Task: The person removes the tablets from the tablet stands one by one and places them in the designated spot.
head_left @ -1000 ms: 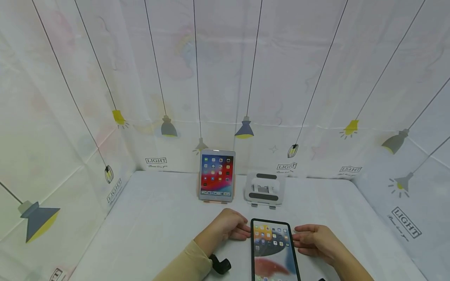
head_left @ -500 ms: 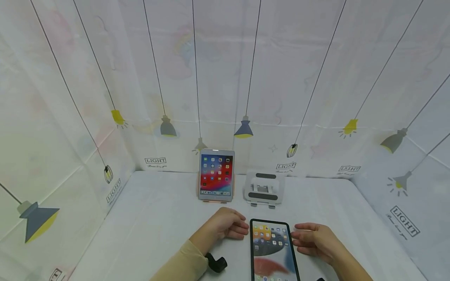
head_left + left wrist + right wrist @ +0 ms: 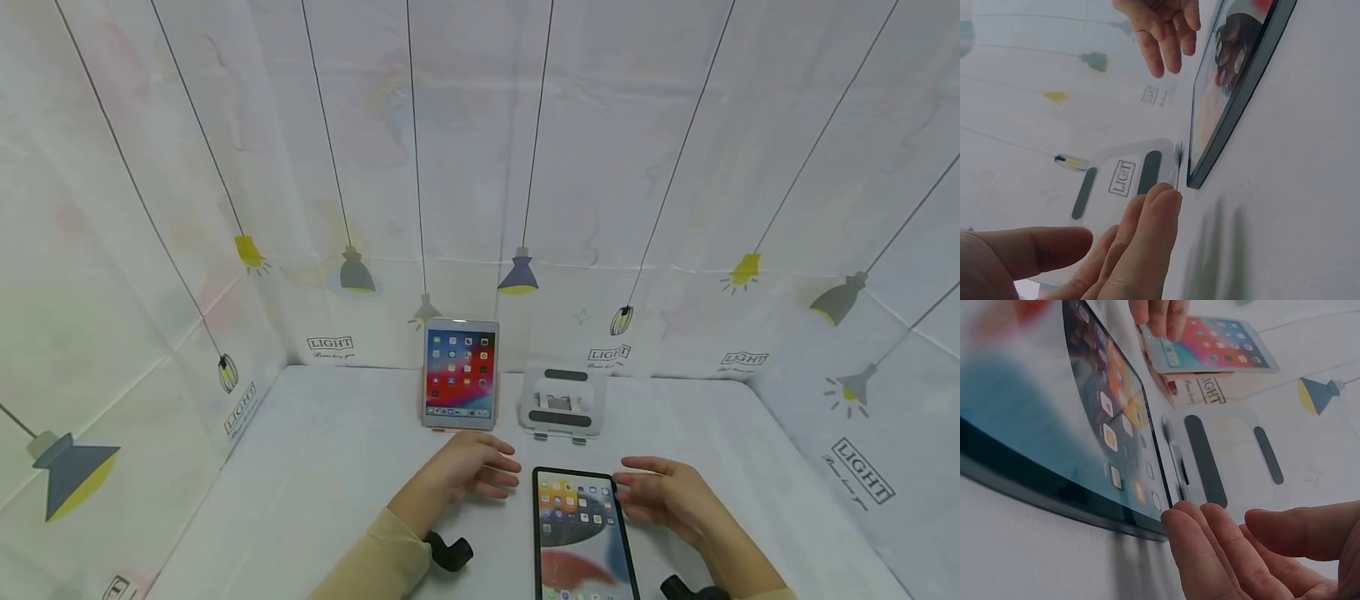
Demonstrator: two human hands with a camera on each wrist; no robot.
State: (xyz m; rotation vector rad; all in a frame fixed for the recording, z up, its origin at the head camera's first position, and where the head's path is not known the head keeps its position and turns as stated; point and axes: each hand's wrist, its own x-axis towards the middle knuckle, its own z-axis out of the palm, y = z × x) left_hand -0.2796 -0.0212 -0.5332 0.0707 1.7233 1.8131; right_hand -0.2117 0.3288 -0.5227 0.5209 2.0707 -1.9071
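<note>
A tablet with a black border (image 3: 581, 537) lies screen up on the white table, its home screen lit. To its left my left hand (image 3: 472, 467) is held with relaxed fingers, a gap between fingertips and border. On the other side my right hand (image 3: 667, 496) has its fingertips right at the tablet's upper right edge, fingers loosely extended. In the right wrist view those fingers (image 3: 1194, 550) overlap the tablet's corner. The left wrist view shows the left hand's fingers (image 3: 1141, 244) below the near corner of the tablet (image 3: 1229, 119). Neither hand grips anything.
A smaller white-framed tablet (image 3: 460, 375) leans upright on a pinkish stand at the back. Beside it stands a white folding tablet stand (image 3: 562, 404) with dark pads. Behind hangs a white curtain (image 3: 480, 167) printed with lamps. Black wrist cameras (image 3: 450, 552) sit at both wrists.
My left hand has drawn away from the tablet, left and toward the back. The right hand has shifted slightly up along the tablet's right edge. The tablet lies where it was.
</note>
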